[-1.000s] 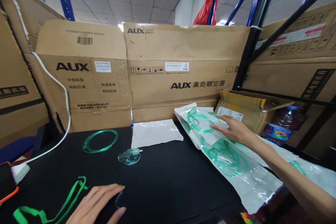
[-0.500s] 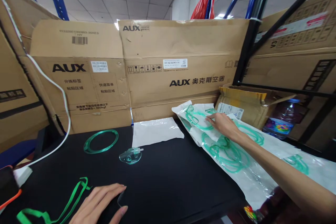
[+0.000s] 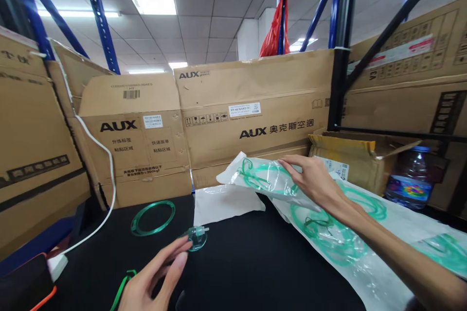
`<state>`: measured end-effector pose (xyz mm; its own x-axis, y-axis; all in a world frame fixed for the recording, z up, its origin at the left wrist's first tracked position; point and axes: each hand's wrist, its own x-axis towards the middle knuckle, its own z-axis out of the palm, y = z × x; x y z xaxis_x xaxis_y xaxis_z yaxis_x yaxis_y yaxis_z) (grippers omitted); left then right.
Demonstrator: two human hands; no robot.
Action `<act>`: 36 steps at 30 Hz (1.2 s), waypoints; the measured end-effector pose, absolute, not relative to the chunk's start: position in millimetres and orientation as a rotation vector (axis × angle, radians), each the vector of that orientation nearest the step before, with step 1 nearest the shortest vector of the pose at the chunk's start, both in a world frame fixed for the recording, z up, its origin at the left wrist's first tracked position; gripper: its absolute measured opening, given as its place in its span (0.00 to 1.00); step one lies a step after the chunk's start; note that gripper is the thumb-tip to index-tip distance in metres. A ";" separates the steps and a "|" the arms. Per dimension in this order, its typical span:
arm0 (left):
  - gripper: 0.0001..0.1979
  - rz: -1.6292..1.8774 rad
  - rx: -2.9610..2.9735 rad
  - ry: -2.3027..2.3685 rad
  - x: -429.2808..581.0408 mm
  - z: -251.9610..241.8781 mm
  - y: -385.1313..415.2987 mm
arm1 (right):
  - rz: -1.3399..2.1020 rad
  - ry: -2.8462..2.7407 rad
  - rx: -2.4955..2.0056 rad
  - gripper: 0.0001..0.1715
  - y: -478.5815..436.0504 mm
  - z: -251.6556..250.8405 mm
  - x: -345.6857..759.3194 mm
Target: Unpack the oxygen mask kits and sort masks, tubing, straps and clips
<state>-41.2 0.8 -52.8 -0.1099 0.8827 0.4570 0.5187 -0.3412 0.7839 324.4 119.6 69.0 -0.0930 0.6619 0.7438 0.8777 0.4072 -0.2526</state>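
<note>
My right hand (image 3: 312, 180) grips a sealed clear pouch with green tubing (image 3: 262, 177) and holds it lifted off a pile of similar pouches (image 3: 339, 238) on the right of the black table (image 3: 237, 277). My left hand (image 3: 155, 277) hovers low over the table with its fingers stretched out and empty. Just beyond its fingertips lies a clear mask piece (image 3: 197, 238). A coil of green tubing (image 3: 153, 217) rests further back on the left. A green strap (image 3: 122, 289) shows beside my left wrist.
A flat white empty pouch (image 3: 226, 201) lies at the table's back. Large AUX cardboard boxes (image 3: 251, 107) wall in the back and left. An open yellow-lined carton (image 3: 350, 155) and a water bottle (image 3: 410, 180) stand at the right. A white cable (image 3: 105, 194) runs down the left.
My right hand closed on the top pouch and raised it from the pile. My left hand rose off the table and moved forward toward the mask piece. The camera tilted up.
</note>
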 end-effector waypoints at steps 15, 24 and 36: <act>0.21 1.547 1.133 1.102 6.6 49.4 99.8 | 0.135 -1.341 -0.906 0.17 82.0 9.7 226.8; 0.20 1.617 1.233 1.005 -3.8 64.5 107.4 | 1.012 -1.006 -0.825 0.20 72.8 -31.4 237.5; 0.17 1.562 1.242 1.026 -2.8 46.4 122.7 | 1.440 -0.939 -0.764 0.20 74.0 -36.4 232.4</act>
